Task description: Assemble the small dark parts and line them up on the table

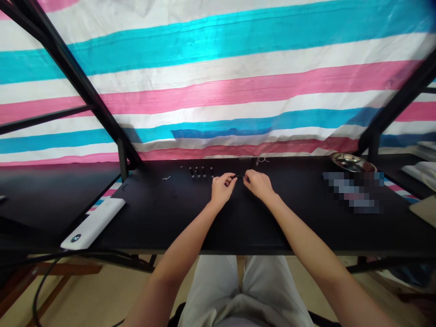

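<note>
Near the middle of the black table, my left hand and my right hand face each other, fingers closed. A thin dark rod-like piece spans the small gap between them, pinched at both ends. It is too small for me to make out its kind. Left of my left hand stand several short black cylinders with light-coloured ends, in a loose row. Beyond my right hand, a row of small metallic pieces lies at the back edge, beside some thin white twisted strands.
A white power strip-like box lies at the left table edge, with a black cable beneath. At the right back is a shiny metal dish, near a blurred-out patch. Black frame bars and a striped sheet close off the back.
</note>
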The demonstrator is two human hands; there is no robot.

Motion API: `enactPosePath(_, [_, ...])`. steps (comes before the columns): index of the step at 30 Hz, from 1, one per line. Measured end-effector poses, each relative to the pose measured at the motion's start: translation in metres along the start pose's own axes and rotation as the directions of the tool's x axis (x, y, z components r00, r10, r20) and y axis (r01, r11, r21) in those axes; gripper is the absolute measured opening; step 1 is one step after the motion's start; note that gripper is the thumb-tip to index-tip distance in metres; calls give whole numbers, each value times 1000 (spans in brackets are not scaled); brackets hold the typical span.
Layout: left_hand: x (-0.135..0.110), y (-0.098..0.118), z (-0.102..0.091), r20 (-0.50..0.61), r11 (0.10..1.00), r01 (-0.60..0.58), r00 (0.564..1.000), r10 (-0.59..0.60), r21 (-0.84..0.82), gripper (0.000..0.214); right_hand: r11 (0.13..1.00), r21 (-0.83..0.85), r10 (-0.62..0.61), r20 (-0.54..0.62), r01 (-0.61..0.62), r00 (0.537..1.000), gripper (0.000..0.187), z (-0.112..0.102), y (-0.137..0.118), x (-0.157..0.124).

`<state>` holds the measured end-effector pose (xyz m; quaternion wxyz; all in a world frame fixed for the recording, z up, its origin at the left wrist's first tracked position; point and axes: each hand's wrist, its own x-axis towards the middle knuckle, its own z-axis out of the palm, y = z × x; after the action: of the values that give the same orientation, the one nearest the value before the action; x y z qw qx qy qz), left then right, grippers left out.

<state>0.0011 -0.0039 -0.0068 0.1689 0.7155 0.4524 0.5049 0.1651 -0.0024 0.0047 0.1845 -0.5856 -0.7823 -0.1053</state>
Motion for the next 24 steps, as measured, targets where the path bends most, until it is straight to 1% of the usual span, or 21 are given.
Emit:
enactPosePath(2, [0,2,0,-1,1000,9,1000,-9,-8,19,999,21,-39,-45,40,998,17,0,0,0])
enactPosePath(5, [0,4,-1,-22,998,53,998,-54,-43,19,994,52,-87,-101,92,991,19,2,1,0])
enactPosePath(8, [0,3,-1,-13,993,82,996,-84,-87,20,990,64,-119,-130,128,984,21,5,3,-1])
enactPosePath(13, [-1,1,0,16,984,100,995,-99,-150,22,987,69,-136,-128,146,982,21,7,4,-2])
enactPosePath(19, [-2,6,0,38,965,142,990,-137,-222,22,982,96,-150,-129,163,980,19,7,4,-2])
enactPosePath(24, [-1,9,-1,67,961,156,987,-145,-229,20,983,79,-154,-117,164,981,18,5,2,-2])
